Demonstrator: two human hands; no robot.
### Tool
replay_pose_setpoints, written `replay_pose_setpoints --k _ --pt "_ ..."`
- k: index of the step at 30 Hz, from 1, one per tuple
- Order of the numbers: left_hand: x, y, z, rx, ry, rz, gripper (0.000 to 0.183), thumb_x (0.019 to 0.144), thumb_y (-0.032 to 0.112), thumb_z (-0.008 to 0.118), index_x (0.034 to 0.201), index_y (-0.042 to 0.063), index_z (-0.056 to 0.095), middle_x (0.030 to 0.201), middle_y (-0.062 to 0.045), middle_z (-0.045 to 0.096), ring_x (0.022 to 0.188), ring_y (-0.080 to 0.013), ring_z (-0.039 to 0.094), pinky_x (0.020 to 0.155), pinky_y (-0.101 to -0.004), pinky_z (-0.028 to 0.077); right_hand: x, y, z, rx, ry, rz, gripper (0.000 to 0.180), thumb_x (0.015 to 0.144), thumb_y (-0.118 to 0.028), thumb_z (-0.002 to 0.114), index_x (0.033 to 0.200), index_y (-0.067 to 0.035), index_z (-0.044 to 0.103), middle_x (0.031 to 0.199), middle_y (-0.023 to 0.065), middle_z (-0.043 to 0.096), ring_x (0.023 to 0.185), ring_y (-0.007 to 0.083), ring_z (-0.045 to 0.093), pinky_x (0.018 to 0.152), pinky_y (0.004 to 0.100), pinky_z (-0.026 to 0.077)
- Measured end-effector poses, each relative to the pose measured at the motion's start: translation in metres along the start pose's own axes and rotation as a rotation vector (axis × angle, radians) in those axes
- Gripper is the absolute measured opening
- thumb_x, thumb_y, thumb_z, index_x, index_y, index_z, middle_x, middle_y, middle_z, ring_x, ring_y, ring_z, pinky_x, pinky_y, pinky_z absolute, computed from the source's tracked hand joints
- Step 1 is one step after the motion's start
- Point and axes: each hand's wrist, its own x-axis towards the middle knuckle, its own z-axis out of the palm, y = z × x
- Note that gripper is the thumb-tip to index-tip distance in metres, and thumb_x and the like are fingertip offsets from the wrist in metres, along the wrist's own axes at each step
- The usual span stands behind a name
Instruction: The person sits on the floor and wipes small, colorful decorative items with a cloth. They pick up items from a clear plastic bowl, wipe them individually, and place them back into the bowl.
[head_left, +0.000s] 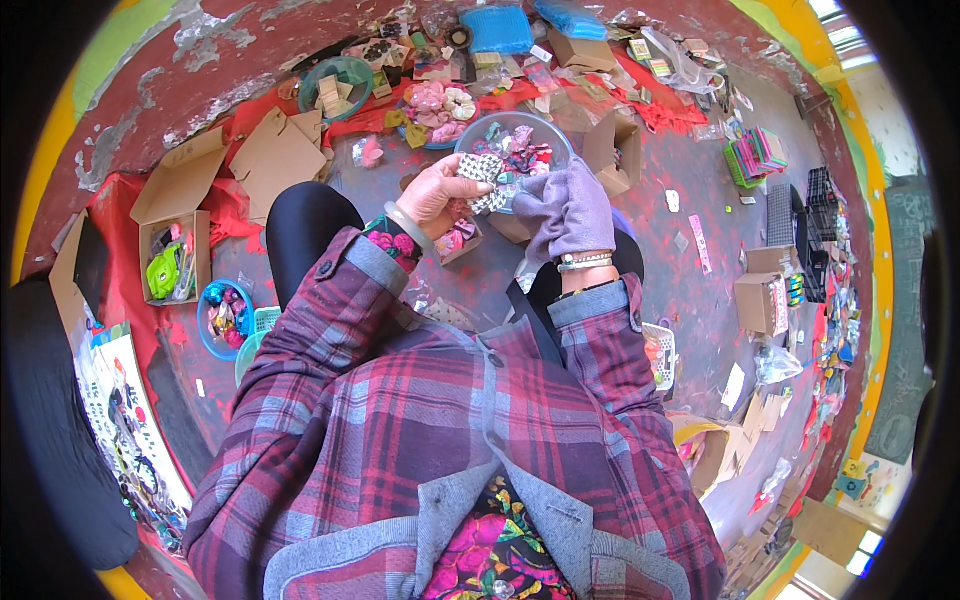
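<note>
My left hand (435, 193) pinches a black-and-white houndstooth fabric piece (482, 180), perhaps a hair bow, between thumb and fingers. Facing it from the right is my right hand (570, 206) in a lavender-grey fabric glove, its fingers bent towards the piece. Whether those gloved fingertips grip anything is hidden. Just beyond both hands stands a translucent plastic basin (557, 133) with small fabric hair accessories (521, 150) inside, mostly pink, red and dark. Below my left hand, a small cardboard box (463, 253) contains pink fabric pieces.
Scrunchies (435, 105) fill another basin behind. An open cardboard box (624, 169) stands right of the translucent basin. To the left are a box with a green toy (165, 271) and a blue basin (204, 330) of shiny items. A green basket (739, 169) stands far right.
</note>
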Motion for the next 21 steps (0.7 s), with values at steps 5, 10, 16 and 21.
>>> replay_pose_setpoints --k 5,10,16,21 --pt "-0.001 0.001 0.004 -0.021 0.038 0.041 0.027 0.076 -0.004 0.063 0.099 0.004 0.05 0.084 -0.005 0.06 0.056 -0.0061 0.048 0.048 -0.0187 0.035 -0.003 -0.007 0.011 -0.788 -0.213 -0.423 0.022 0.072 -0.021 0.067 0.077 -0.002 0.058 0.075 0.009 0.062 0.063 0.0198 0.057 0.062 0.0283 0.049" --pt "0.003 -0.01 0.003 0.011 0.043 0.105 0.023 0.081 0.0 0.061 0.102 0.003 0.052 0.088 -0.004 0.061 0.066 -0.0084 0.057 0.056 -0.0204 0.044 -0.004 0.005 0.018 -0.94 -0.493 -0.846 0.046 0.062 -0.017 0.069 0.103 -0.001 0.058 0.091 0.0132 0.064 0.092 0.0246 0.06 0.079 0.0309 0.048" --pt "0.005 -0.012 -0.001 0.003 0.097 0.034 0.013 0.084 0.005 0.061 0.095 0.003 0.056 0.086 -0.004 0.062 0.071 -0.0108 0.06 0.063 -0.0229 0.049 -0.003 0.025 0.014 -0.596 -0.543 -0.482 0.026 0.077 -0.011 0.054 0.1 -0.002 0.062 0.091 0.0112 0.064 0.084 0.0224 0.062 0.074 0.0297 0.049" --pt "0.009 -0.015 -0.008 0.099 0.121 0.057 0.008 0.083 0.007 0.063 0.088 0.002 0.059 0.08 -0.005 0.063 0.069 -0.0111 0.06 0.061 -0.0237 0.049 -0.002 0.022 0.02 -0.689 -0.612 -0.582 0.02 0.077 -0.014 0.055 0.091 -0.002 0.063 0.083 0.0095 0.063 0.08 0.0222 0.061 0.072 0.0297 0.048"
